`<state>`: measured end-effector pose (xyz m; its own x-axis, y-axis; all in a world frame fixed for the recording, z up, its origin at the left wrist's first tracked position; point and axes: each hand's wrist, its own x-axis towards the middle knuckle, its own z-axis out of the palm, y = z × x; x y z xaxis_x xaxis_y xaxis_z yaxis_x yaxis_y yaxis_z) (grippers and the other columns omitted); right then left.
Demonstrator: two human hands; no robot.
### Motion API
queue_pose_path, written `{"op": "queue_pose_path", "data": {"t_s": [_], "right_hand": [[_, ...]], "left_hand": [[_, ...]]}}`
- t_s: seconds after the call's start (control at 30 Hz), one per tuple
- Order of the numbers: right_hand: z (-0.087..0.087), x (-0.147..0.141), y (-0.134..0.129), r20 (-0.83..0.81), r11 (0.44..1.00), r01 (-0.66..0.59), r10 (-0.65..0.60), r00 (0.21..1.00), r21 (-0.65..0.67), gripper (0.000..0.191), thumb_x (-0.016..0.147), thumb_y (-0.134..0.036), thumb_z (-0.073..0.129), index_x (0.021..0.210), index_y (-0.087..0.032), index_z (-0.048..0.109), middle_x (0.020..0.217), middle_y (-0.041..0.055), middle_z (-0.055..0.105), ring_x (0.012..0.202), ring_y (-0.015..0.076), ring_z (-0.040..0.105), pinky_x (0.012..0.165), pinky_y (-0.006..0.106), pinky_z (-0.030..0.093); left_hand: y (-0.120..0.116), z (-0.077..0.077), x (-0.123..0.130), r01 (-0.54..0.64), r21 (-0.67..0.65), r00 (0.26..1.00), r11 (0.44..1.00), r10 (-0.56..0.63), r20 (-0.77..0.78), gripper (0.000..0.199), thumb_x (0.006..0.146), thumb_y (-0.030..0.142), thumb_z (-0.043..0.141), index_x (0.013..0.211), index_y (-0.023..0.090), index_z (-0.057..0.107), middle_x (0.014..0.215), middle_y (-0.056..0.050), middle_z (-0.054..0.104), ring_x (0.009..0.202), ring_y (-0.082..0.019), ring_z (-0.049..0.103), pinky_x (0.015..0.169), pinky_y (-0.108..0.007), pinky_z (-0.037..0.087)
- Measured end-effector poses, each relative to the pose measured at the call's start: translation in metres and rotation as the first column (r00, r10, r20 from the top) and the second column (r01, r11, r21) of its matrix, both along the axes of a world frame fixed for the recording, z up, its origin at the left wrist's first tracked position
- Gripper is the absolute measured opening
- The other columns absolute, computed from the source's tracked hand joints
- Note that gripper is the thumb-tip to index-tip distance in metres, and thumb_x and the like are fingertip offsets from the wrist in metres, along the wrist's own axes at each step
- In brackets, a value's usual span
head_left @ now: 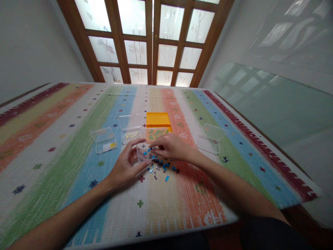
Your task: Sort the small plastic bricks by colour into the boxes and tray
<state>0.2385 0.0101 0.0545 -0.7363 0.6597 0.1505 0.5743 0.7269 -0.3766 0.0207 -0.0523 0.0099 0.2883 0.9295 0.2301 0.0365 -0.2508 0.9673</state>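
My left hand (130, 159) is closed around the left side of a clear plastic box (141, 152), which is tilted and has a few small blue pieces (145, 153) in it. Over the box's right part, my right hand (168, 146) has its fingers bent together in a pinch. Whatever lies between those fingertips is hidden. Just below both hands, a loose pile of small blue and dark building pieces (164, 166) is spread on the striped tablecloth (161, 208). One blue piece (167, 178) lies apart at the pile's near edge.
Behind my hands stands an open orange case (157, 118), with green pieces (156, 133) in front of it. Open clear boxes stand around: one with cream pieces (131, 135), one with yellow pieces (112, 145), and another clear box (208, 145) at the right.
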Motion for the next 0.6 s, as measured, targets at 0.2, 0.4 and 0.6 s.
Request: {"op": "queue_pose_path", "data": {"t_s": [0.2,0.4,0.6], "right_hand": [[0.026,0.015,0.002,-0.058,0.997,0.023,-0.027,0.998,-0.07,0.02,0.091,-0.02,0.064,0.1,-0.018,0.082,0.074,0.0018,0.072,0.063,0.0105,0.054,0.064,0.025,0.034],[0.054,0.034,0.004,0.226,0.973,0.017,0.036,0.973,-0.232,0.01,0.085,-0.018,0.071,0.086,-0.016,0.08,0.065,-0.0011,0.066,0.058,0.0097,0.051,0.06,0.025,0.032],[0.043,0.028,0.0,0.533,0.953,0.083,0.089,0.841,-0.291,0.009,0.079,-0.018,0.08,0.088,-0.016,0.079,0.075,0.0017,0.071,0.058,0.0104,0.048,0.055,0.025,0.031]], "left_hand": [[0.001,0.001,0.001,-0.017,-0.024,1.0,1.0,0.018,0.012,0.062,0.083,0.022,0.082,0.136,0.026,0.051,0.128,-0.009,0.07,0.106,-0.023,0.076,0.095,-0.041,0.064],[0.002,-0.001,0.001,-0.025,-0.035,1.0,0.999,0.026,0.017,0.062,0.084,0.024,0.082,0.137,0.024,0.05,0.129,-0.01,0.071,0.11,-0.024,0.075,0.102,-0.044,0.062],[0.004,-0.002,0.0,-0.029,-0.02,0.999,0.999,0.03,0.019,0.061,0.084,0.024,0.082,0.136,0.024,0.051,0.128,-0.01,0.07,0.11,-0.025,0.075,0.102,-0.046,0.062]]}}
